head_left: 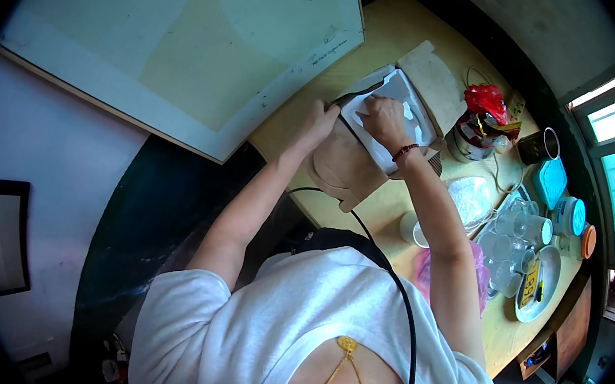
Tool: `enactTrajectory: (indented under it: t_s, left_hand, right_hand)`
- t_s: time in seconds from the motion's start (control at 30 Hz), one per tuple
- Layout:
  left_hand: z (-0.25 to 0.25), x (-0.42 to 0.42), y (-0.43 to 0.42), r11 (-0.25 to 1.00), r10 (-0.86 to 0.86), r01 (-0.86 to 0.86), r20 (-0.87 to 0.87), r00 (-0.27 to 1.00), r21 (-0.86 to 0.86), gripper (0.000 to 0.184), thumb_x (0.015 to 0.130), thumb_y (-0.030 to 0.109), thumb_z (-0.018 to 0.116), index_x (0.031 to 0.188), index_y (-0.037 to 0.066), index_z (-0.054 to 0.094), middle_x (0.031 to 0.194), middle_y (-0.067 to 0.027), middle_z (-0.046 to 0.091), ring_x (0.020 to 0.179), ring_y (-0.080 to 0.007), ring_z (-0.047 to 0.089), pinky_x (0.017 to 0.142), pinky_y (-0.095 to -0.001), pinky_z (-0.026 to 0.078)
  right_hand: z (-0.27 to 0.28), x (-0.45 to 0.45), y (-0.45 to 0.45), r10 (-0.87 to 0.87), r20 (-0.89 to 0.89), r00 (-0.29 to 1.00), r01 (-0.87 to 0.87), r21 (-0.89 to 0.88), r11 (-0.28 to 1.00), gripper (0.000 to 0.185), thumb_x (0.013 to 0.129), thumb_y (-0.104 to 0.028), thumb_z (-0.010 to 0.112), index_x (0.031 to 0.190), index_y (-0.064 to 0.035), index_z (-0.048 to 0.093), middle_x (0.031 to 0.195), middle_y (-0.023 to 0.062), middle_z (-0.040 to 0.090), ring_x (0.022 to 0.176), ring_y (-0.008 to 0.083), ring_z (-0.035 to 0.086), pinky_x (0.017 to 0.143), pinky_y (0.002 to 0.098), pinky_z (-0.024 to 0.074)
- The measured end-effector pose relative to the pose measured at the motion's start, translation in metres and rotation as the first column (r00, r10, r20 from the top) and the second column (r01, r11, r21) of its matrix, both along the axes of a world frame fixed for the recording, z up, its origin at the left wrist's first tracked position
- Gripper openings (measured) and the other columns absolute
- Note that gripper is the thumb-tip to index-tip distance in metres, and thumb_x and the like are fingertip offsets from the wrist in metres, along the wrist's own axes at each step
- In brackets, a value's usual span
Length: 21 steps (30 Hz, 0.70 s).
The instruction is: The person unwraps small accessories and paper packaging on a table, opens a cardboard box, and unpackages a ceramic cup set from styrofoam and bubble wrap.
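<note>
An open cardboard box with its flaps spread sits on the wooden table, lined inside with white material. My left hand is closed on the box's left edge, where a dark strip runs along the rim. Inside the box, my right hand has its fingers curled down against the white lining. Whatever those fingers hold, if anything, is hidden. A beaded bracelet circles the right wrist.
Right of the box stand a container with a red bag, a dark cup, clear glasses, an oval tray and lidded jars. A white cup is beside my right forearm. A black cable crosses in front of me.
</note>
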<state>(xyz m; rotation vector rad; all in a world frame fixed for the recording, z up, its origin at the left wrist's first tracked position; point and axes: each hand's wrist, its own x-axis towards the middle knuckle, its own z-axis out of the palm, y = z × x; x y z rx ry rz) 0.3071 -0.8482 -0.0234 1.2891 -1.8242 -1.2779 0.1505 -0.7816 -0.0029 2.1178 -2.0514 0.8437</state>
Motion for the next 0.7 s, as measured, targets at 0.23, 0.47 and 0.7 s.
enactTrajectory:
  t_s: [0.23,0.47,0.7]
  left_hand:
    - [-0.029,0.019,0.009,0.934,-0.110,0.087,-0.045,0.993,-0.345,0.019,0.081,0.016,0.050,0.089,-0.001,0.049,0.072,-0.0147,0.054,0.064,-0.0248,0.054,0.059,-0.0380,0.041]
    - [-0.056,0.022,0.018,0.885,-0.169,0.139,-0.028,0.985,-0.444,0.029,0.084,0.020,0.047,0.100,-0.004,0.050,0.096,-0.0247,0.055,0.092,-0.0318,0.054,0.077,-0.0401,0.041]
    - [0.023,0.047,-0.036,0.861,-0.424,0.466,-0.222,0.878,0.201,0.073,0.075,0.040,0.060,0.131,0.003,0.031,0.124,-0.0143,0.042,0.115,-0.0218,0.040,0.097,-0.0392,0.031]
  right_hand:
    - [0.015,0.002,0.004,0.122,0.002,0.993,-0.122,-0.066,0.990,0.014,0.057,-0.012,0.064,0.066,-0.0034,0.056,0.063,0.0129,0.056,0.063,0.0316,0.056,0.056,0.0390,0.0453]
    - [0.004,0.005,0.004,0.285,-0.211,0.935,-0.284,0.033,0.958,0.009,0.063,-0.011,0.058,0.069,-0.0045,0.059,0.071,0.0094,0.059,0.071,0.0278,0.058,0.060,0.0364,0.0468]
    - [-0.007,-0.012,0.013,0.472,-0.448,0.760,-0.419,0.217,0.882,0.009,0.070,-0.013,0.051,0.064,-0.0134,0.057,0.069,-0.0004,0.056,0.087,0.0174,0.053,0.099,0.0415,0.0280]
